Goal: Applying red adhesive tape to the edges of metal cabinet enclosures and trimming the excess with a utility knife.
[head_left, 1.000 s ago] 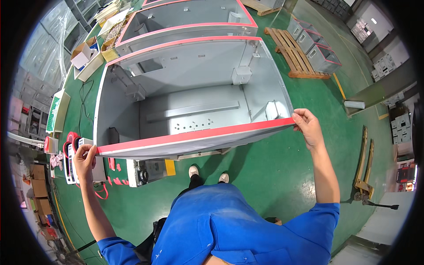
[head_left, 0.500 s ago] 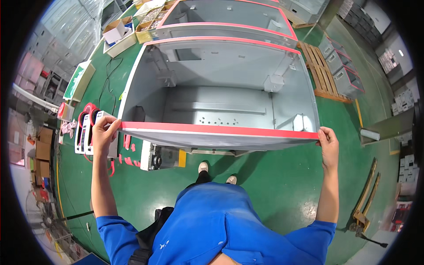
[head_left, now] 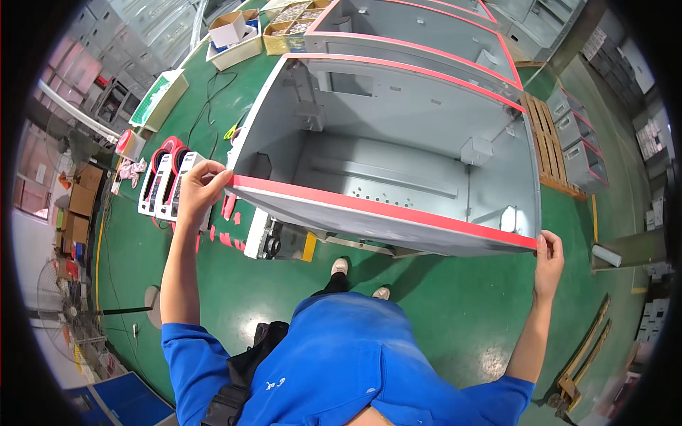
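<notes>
A large grey sheet-metal cabinet, its open side up, stands in front of me with a strip of red tape along its near rim. My left hand is closed in a pinch on the left end of this strip, at the near left corner. At the near right corner, my right hand pinches the other end between thumb and fingers. Red tape also edges the far rim. Inside the cabinet are small brackets, a long raised rib and a group of holes.
Tape dispensers with red rolls stand left of the cabinet, near red tape scraps and a boxy device. Other taped cabinets lie beyond. A wooden pallet is at the right, a fan at the left.
My view has tilted and shifted, so the cabinet appears farther right and slanted. Both hands still pinch the tape ends at the near corners.
</notes>
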Demonstrator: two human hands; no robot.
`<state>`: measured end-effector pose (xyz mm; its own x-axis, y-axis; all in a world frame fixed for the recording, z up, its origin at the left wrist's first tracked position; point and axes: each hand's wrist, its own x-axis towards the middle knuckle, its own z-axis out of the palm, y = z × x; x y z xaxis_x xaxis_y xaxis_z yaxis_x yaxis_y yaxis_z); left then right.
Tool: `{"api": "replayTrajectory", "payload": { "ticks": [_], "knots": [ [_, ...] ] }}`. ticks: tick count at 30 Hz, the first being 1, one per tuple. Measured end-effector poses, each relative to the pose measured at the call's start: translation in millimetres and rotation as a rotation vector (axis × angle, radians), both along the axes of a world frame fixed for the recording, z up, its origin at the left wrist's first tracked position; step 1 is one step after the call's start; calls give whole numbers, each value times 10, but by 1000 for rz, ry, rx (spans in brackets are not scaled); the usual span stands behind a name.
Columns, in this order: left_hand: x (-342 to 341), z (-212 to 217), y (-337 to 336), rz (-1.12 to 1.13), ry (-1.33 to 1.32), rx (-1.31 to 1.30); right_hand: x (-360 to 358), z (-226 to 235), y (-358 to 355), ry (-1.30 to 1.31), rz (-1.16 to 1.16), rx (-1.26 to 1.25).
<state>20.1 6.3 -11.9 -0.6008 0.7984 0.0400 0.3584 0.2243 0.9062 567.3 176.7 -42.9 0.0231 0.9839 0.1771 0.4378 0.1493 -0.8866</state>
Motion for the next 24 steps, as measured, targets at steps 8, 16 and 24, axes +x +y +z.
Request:
{"api": "replayTrajectory", "payload": {
  "ticks": [8, 16, 24],
  "knots": [
    [12, -7, 17, -6, -17, 37, -505, 82, -268, -352, -42, 504],
    [-47, -37, -17, -33, -66, 16, -1096, 33, -483, -587, 325, 686],
    [-20, 22, -26, -21, -95, -5, -1452, 9, -534, -655, 461, 759]
  ]
}}
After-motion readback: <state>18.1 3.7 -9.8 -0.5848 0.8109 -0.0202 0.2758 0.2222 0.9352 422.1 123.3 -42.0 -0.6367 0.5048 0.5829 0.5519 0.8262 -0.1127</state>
